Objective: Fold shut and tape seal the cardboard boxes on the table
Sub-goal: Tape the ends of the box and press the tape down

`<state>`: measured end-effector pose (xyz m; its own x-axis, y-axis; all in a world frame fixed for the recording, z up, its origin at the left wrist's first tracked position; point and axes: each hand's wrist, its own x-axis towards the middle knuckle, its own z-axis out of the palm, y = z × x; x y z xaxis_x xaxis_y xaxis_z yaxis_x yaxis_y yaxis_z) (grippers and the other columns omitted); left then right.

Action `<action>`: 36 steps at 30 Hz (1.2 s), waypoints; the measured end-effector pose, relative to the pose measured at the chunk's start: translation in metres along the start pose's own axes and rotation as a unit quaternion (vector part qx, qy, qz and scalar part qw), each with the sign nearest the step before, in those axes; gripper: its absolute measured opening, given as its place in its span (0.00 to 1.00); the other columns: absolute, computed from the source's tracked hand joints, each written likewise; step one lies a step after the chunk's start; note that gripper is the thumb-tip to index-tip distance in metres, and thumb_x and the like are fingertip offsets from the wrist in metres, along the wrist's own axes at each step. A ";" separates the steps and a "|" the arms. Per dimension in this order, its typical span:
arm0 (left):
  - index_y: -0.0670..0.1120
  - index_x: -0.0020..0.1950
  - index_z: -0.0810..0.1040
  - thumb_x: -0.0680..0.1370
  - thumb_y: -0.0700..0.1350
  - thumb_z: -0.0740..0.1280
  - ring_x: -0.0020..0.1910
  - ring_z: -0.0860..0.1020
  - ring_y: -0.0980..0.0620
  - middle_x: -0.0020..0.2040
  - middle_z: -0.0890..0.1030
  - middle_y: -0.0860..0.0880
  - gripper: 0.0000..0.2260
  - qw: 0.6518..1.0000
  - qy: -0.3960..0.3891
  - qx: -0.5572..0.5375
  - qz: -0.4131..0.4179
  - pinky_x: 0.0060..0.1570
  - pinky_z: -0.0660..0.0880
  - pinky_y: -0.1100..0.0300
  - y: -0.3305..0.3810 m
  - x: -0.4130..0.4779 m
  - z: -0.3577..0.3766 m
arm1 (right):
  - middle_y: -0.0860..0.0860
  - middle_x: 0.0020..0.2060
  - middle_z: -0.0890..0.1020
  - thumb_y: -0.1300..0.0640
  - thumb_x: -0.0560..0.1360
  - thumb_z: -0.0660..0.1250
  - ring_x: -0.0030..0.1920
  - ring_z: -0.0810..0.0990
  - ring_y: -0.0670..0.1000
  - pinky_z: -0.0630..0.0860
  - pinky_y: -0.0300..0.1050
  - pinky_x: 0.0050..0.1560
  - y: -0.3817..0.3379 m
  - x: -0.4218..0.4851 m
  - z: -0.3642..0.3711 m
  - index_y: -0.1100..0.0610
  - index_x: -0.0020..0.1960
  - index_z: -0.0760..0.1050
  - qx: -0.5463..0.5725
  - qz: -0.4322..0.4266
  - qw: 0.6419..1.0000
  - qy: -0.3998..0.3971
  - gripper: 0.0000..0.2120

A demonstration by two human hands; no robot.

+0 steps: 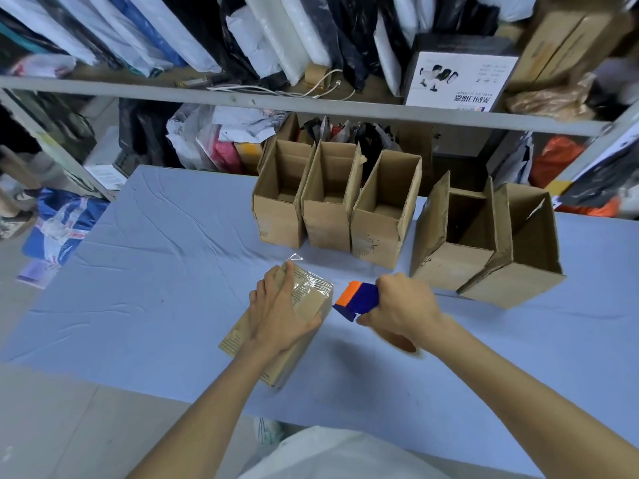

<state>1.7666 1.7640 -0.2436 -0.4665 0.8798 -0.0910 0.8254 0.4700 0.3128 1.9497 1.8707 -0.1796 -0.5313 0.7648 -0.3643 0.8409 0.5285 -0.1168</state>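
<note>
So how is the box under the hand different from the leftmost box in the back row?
The near box lies closed, clear tape over its end; the leftmost box stands upright, flaps up, top open. The left hand presses on the near box; nothing touches the leftmost box. The right hand holds its tape gun by the near box, not the leftmost box. Both are brown cardboard on the blue table.
</note>
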 end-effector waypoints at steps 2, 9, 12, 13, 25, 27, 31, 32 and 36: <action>0.48 0.79 0.52 0.61 0.74 0.54 0.67 0.64 0.44 0.72 0.61 0.45 0.52 1.000 0.006 0.002 0.000 0.64 0.62 0.51 0.000 -0.001 0.002 | 0.53 0.55 0.78 0.41 0.66 0.74 0.54 0.78 0.56 0.72 0.45 0.43 -0.012 0.012 -0.008 0.55 0.61 0.69 -0.024 0.000 1.000 -0.013 0.31; 0.47 0.79 0.51 0.60 0.74 0.54 0.66 0.63 0.45 0.71 0.62 0.44 0.53 1.000 0.004 -0.008 -0.007 0.64 0.62 0.52 -0.004 0.001 0.003 | 0.52 0.51 0.80 0.43 0.63 0.77 0.51 0.79 0.55 0.74 0.46 0.44 -0.028 0.029 -0.015 0.55 0.59 0.71 -0.019 0.006 1.000 -0.009 0.30; 0.47 0.79 0.51 0.59 0.74 0.54 0.66 0.63 0.45 0.71 0.62 0.44 0.54 1.000 0.000 -0.008 -0.004 0.64 0.62 0.52 -0.004 0.002 0.002 | 0.52 0.52 0.80 0.43 0.63 0.77 0.52 0.78 0.55 0.74 0.46 0.45 -0.027 0.028 -0.016 0.55 0.60 0.70 -0.028 -0.002 1.000 -0.005 0.31; 0.47 0.79 0.52 0.59 0.73 0.54 0.67 0.63 0.45 0.71 0.62 0.44 0.54 1.000 0.003 -0.012 -0.003 0.64 0.62 0.52 -0.003 0.002 0.002 | 0.52 0.52 0.80 0.43 0.63 0.77 0.52 0.79 0.55 0.74 0.46 0.44 -0.028 0.029 -0.017 0.55 0.59 0.70 -0.032 -0.006 0.999 -0.002 0.31; 0.47 0.78 0.54 0.62 0.72 0.60 0.66 0.65 0.43 0.70 0.63 0.42 0.50 1.000 0.018 -0.010 -0.015 0.63 0.63 0.50 -0.007 0.003 0.002 | 0.53 0.50 0.79 0.41 0.71 0.68 0.48 0.79 0.55 0.67 0.44 0.39 0.031 -0.003 0.052 0.55 0.57 0.70 -0.104 0.027 0.994 0.005 0.23; 0.47 0.78 0.55 0.59 0.73 0.55 0.65 0.66 0.43 0.70 0.64 0.43 0.52 0.999 0.021 -0.016 -0.024 0.62 0.63 0.51 -0.006 0.002 0.002 | 0.54 0.52 0.79 0.38 0.73 0.65 0.49 0.79 0.55 0.69 0.44 0.39 0.044 0.001 0.057 0.55 0.61 0.66 -0.095 0.038 0.994 0.040 0.27; 0.47 0.78 0.55 0.60 0.72 0.62 0.64 0.66 0.43 0.69 0.64 0.44 0.52 0.999 0.015 -0.018 -0.024 0.61 0.63 0.52 -0.007 0.004 0.004 | 0.59 0.58 0.76 0.43 0.76 0.66 0.54 0.77 0.60 0.73 0.50 0.50 0.052 0.010 0.082 0.56 0.72 0.59 -0.026 0.065 0.992 0.105 0.32; 0.47 0.78 0.56 0.62 0.69 0.67 0.64 0.66 0.43 0.69 0.64 0.43 0.51 1.000 0.017 -0.016 -0.020 0.61 0.64 0.51 -0.008 0.004 0.005 | 0.60 0.59 0.75 0.47 0.76 0.68 0.57 0.76 0.61 0.73 0.52 0.53 0.051 0.012 0.089 0.56 0.74 0.58 -0.004 0.075 0.991 0.108 0.33; 0.46 0.77 0.56 0.63 0.67 0.70 0.64 0.67 0.42 0.69 0.65 0.42 0.50 0.999 0.030 -0.020 -0.013 0.61 0.64 0.51 -0.007 0.004 0.008 | 0.62 0.60 0.72 0.61 0.76 0.67 0.58 0.72 0.62 0.70 0.54 0.54 0.036 0.011 0.111 0.59 0.75 0.56 -0.004 0.067 0.994 0.090 0.33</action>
<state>1.7611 1.7651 -0.2535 -0.5070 0.8608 -0.0434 0.8001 0.4888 0.3479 1.9860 1.8571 -0.2908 -0.4259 0.8815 -0.2041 0.9045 0.4206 -0.0707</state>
